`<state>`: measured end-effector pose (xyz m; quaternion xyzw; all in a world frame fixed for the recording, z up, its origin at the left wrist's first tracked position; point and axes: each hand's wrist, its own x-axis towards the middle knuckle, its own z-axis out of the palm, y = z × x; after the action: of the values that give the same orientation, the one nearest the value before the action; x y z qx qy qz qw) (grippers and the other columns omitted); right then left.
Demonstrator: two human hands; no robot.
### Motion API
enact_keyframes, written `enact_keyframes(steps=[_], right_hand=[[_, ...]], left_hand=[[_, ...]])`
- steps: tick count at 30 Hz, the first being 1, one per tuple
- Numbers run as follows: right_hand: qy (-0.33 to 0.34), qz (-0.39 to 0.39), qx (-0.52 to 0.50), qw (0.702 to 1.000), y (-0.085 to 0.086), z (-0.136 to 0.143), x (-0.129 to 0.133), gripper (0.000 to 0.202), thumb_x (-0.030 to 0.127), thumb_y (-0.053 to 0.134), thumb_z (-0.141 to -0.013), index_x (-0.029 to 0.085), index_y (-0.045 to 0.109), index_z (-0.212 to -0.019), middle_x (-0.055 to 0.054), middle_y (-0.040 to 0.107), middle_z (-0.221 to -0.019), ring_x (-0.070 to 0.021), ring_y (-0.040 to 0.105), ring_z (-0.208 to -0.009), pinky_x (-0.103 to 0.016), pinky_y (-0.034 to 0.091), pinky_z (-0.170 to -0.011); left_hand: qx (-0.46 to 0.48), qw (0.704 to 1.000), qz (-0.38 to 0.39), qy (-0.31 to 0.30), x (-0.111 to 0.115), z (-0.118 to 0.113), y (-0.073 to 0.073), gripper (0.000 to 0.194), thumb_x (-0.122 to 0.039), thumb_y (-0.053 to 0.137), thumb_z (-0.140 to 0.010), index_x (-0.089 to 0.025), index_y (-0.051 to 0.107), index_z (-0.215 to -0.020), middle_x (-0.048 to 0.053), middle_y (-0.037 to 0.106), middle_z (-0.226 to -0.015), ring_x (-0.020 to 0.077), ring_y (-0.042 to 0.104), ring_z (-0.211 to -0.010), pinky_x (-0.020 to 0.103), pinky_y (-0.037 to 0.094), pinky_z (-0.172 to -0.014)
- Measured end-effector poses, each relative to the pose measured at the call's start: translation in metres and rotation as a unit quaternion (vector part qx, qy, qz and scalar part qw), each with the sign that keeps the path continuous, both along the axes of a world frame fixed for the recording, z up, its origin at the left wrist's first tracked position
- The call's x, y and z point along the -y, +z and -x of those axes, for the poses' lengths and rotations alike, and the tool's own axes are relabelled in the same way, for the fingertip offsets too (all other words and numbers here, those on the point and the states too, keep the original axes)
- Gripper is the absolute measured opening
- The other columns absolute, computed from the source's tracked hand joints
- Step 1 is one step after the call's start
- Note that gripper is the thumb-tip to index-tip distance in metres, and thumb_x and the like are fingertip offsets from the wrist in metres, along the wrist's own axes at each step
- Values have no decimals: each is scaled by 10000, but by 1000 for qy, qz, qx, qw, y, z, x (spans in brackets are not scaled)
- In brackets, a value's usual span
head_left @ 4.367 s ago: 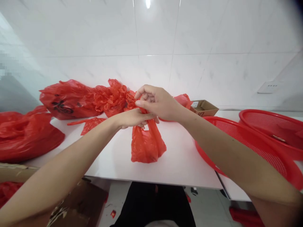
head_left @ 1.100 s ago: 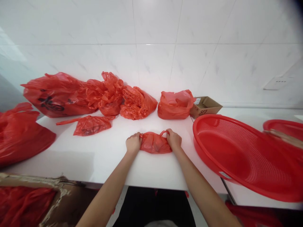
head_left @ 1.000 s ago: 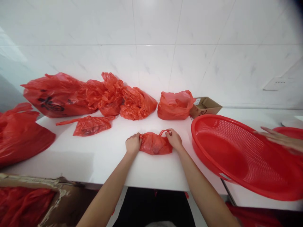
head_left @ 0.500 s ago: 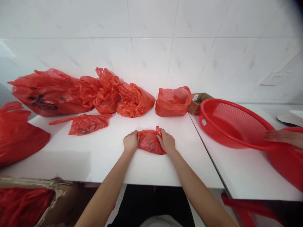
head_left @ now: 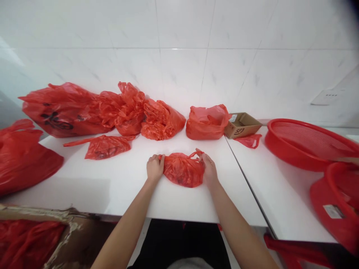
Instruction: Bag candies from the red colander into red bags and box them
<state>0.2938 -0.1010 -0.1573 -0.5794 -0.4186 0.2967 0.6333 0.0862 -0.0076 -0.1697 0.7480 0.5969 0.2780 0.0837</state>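
A small red plastic bag (head_left: 183,171) with something dark inside lies on the white table (head_left: 179,203) in front of me. My left hand (head_left: 155,168) is closed on the bag's left end. At the right end, my right hand (head_left: 209,168) pinches a looped handle of the same bag. What fills the bag is blurred by the plastic. Beyond my left hand lies another small red bag (head_left: 108,147) with its handle stretched to the left.
Several bulky red bags (head_left: 67,112) line the wall. An open-topped red bag (head_left: 208,125) stands beside a small cardboard box (head_left: 243,125). Red baskets (head_left: 297,160) occupy the right table. At lower left is a torn carton (head_left: 71,233) holding red plastic.
My right hand has moved slightly right, and the bag between my hands is spread wider. The large basket at right has shifted right, uncovering the cardboard box and a red bag beside it.
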Motion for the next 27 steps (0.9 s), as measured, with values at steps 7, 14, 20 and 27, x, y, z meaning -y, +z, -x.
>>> enact_keyframes(steps=[7,14,20,27], right_hand=[[-46,-29,-272,961,-3,-10,4,434,550,545,-795,235,306,-616,55,388,-536,-150,591,-625,-313,530,-703],[-64,-11,-318,946,-13,-27,-8,368,434,560,-808,240,311,-621,75,320,-517,-107,479,-500,-251,514,-569],[-37,2,-364,931,-15,-35,-8,260,393,579,-819,225,436,-679,30,534,-596,-135,629,-640,-290,570,-712],[-71,-11,-398,915,-18,-39,-4,179,376,554,-847,226,465,-807,-18,697,-813,-150,704,-853,-302,570,-803]], left_hand=[[119,992,9,51,-9,19,5,469,-479,255,-970,-207,557,-736,74,670,-792,207,616,-768,298,458,-704],[154,987,47,29,-9,37,17,403,-474,402,-898,-204,567,-649,27,629,-592,195,600,-596,284,463,-593],[133,989,-47,-42,9,2,62,377,-269,344,-925,-189,530,-1244,131,547,-1334,247,501,-1225,398,393,-1017],[-80,945,119,-294,28,-47,80,256,-169,670,-706,-251,699,-946,76,708,-1013,291,632,-979,397,437,-900]])
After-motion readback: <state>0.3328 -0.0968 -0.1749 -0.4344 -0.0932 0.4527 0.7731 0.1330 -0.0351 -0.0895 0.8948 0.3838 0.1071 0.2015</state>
